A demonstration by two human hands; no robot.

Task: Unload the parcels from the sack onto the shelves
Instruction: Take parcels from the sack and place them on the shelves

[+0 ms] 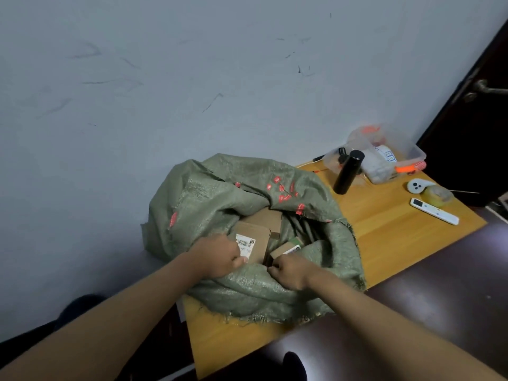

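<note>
A green woven sack (209,204) with red print lies open on a wooden table (390,232). Inside its mouth I see brown cardboard parcels: one with a white barcode label (254,242), a plain one behind it (268,217), and a smaller labelled one (287,250) at the right. My left hand (217,257) grips the near rim of the sack beside the labelled parcel. My right hand (291,272) pinches the same rim a little to the right. No shelves are in view.
On the table's far right stand a black bottle (347,173), a clear plastic bin (384,158) of odds and ends, a white tape dispenser (416,185), a tape roll (438,195) and a white remote (434,211). A dark door (472,119) is at right; the wall is close behind.
</note>
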